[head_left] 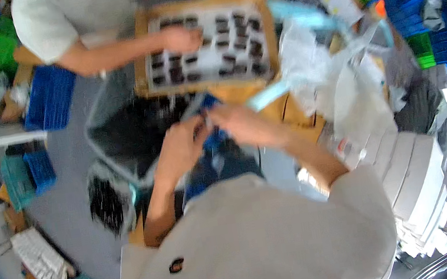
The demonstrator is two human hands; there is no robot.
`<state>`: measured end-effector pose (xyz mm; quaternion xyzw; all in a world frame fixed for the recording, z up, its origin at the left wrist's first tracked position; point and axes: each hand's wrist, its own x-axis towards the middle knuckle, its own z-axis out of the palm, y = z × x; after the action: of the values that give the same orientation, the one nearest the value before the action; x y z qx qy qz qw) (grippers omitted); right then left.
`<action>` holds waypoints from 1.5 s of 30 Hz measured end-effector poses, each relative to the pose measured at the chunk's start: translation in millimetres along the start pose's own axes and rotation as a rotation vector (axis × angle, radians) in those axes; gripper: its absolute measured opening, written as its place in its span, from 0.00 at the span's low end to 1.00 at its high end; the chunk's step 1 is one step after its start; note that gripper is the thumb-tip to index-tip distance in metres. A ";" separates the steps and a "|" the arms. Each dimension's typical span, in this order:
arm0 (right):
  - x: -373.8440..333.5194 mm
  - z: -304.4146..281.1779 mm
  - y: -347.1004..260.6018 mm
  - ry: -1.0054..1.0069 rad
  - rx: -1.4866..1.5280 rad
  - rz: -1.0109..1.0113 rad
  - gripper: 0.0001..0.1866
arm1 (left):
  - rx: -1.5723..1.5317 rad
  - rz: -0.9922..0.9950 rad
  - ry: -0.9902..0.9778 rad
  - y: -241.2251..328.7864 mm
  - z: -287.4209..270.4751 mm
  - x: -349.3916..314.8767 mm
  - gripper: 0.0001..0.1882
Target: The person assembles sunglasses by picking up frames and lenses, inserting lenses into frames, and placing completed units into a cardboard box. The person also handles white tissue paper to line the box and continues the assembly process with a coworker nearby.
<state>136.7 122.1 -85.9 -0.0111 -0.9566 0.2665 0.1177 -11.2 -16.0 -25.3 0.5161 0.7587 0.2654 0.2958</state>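
Note:
My left hand and my right hand meet in front of my body, fingers pinched close together. Between the fingertips there seems to be something small and dark, too blurred to name. Just beyond them lies a shallow brown cardboard tray with a white lining and rows of small dark pieces. Another person's hand reaches over that tray from the far left. Left of my hands, a large clear plastic bag stands open, with dark contents. Something blue shows beneath my hands.
Crumpled white plastic bags and a light-blue strip lie to the right. Pale stacked boxes stand at the lower right. A smaller bag of black items rests on the grey floor. Blue crates stand farther left.

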 end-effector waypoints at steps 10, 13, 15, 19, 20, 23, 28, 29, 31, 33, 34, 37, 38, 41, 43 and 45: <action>-24.9 0.0 -22.9 0.424 0.864 0.307 0.15 | -0.802 0.300 0.003 4.5 65.0 24.3 0.18; -27.0 21.8 -14.4 0.612 0.765 0.452 0.13 | -0.811 0.246 0.206 17.6 94.6 24.0 0.16; -20.0 5.4 -36.3 0.714 0.770 0.449 0.13 | -0.773 0.275 0.290 23.4 95.3 23.4 0.13; -14.6 28.7 -26.2 0.629 0.723 0.642 0.13 | -0.736 0.116 0.443 0.6 108.6 32.6 0.12; -19.3 50.6 -11.6 0.629 1.066 0.697 0.12 | -0.746 0.031 0.396 -15.7 112.7 33.4 0.13; -23.3 54.2 -8.7 0.569 1.625 0.705 0.19 | -0.702 -0.089 0.675 -45.6 129.5 37.3 0.14; -17.2 35.6 13.6 0.591 1.337 0.617 0.19 | -1.361 -0.018 0.764 -51.7 89.2 30.0 0.15; -22.5 28.5 22.8 0.575 1.283 0.695 0.18 | -1.339 -0.029 0.715 -57.2 86.7 13.4 0.16; -10.0 35.1 64.9 0.579 0.926 0.590 0.14 | -1.306 -0.084 0.790 -61.7 68.9 -3.4 0.16; 12.9 33.5 108.5 0.473 0.211 0.571 0.16 | -1.342 -0.180 0.828 -72.1 60.5 -20.2 0.16; 27.0 34.3 130.5 0.366 0.206 0.653 0.19 | -1.367 -0.202 0.809 -79.9 60.2 -26.9 0.16; 74.2 43.0 179.3 0.180 0.140 0.538 0.20 | -1.413 -0.214 0.763 -96.5 64.0 -45.7 0.13; 87.2 51.2 192.4 0.169 0.175 0.561 0.20 | -1.394 -0.267 0.772 -95.6 64.6 -50.0 0.13; 114.6 78.6 221.3 0.118 0.174 0.616 0.19 | -1.379 -0.324 0.769 -99.3 69.1 -59.0 0.11; 124.3 82.4 217.9 0.039 0.035 0.641 0.18 | -1.357 -0.334 0.759 -96.8 72.5 -60.5 0.09; 120.1 74.6 200.7 0.130 -0.110 0.700 0.18 | -1.299 -0.354 0.709 -91.8 68.5 -59.7 0.11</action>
<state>-5.5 266.4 -224.3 -0.3612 -0.8983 0.2374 0.0792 -1.7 -95.4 -126.7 -0.0072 0.5711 0.7571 0.3170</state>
